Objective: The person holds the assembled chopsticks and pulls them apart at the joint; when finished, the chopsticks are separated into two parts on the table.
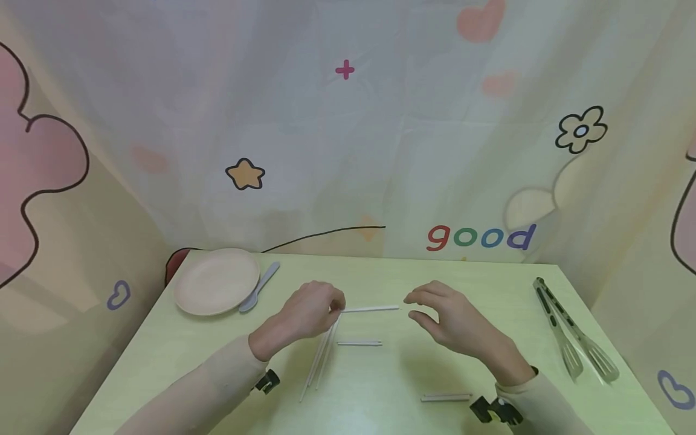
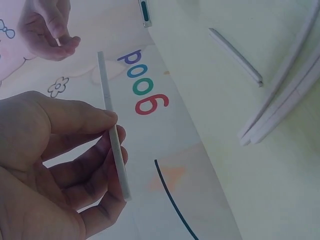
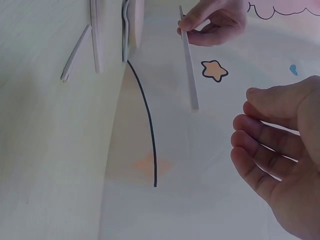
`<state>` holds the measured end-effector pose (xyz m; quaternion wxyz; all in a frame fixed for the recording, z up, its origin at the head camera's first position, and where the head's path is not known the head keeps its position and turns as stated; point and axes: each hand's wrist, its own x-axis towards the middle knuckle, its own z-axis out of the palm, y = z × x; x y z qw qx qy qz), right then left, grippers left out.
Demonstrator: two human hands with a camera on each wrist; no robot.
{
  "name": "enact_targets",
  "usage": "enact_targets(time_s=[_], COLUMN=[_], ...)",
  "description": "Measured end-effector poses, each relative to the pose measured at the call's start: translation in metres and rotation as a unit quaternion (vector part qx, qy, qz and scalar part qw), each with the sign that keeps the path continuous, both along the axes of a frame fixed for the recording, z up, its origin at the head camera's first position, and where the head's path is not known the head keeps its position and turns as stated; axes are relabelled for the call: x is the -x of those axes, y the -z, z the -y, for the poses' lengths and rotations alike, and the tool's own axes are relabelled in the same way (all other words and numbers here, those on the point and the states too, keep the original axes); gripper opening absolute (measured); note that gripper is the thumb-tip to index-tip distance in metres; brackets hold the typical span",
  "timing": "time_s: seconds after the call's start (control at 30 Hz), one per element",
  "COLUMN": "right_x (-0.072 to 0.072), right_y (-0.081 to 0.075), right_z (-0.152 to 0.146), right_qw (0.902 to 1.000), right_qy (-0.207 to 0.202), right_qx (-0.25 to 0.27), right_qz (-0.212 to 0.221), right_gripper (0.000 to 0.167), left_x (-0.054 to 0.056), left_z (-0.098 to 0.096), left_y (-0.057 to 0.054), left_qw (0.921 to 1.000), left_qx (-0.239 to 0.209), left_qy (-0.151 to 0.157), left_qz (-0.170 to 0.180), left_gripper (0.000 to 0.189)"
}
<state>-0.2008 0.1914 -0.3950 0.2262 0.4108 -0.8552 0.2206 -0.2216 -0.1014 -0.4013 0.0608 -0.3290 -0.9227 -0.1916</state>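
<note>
Between thumb and fingertips, my left hand [image 1: 311, 309] pinches a thin white stick [image 1: 372, 309], raised above the table. The stick [image 2: 104, 80] slants past the fingers in the left wrist view, and its far end points toward my right hand [image 1: 459, 320]. That right hand holds nothing; its fingers are loosely bent, with a gap between thumb and forefinger, just off the stick's free end. Several long white sticks [image 1: 315, 368] lie on the table below the left hand. Beside them are some short white sticks [image 1: 359, 343] lying close together.
More short sticks [image 1: 446, 397] lie near the right wrist. A pale round plate [image 1: 217, 283] stands at the back left, with a grey spoon [image 1: 261, 286] alongside. Metal tongs [image 1: 576, 332] lie at the right of the table [image 1: 190, 386]. A printed curtain [image 1: 348, 133] hangs behind.
</note>
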Motion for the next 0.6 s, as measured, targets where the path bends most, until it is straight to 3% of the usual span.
enact_targets(time_s=[0.33, 0.6], right_x=[0.003, 0.004], right_y=[-0.007, -0.011], right_z=[0.008, 0.014], right_qw=[0.9999, 0.9996], right_qy=[-0.009, -0.006], right_qx=[-0.014, -0.025], right_qz=[0.004, 0.011], right_gripper=[0.022, 0.022], left_x=[-0.001, -0.004], left_z=[-0.012, -0.021], left_y=[-0.014, -0.023], left_qw=[0.9996, 0.9978], left_qx=[-0.005, -0.005], left_qy=[0.024, 0.041], left_qz=[-0.017, -0.051], left_gripper=[0.014, 0.012])
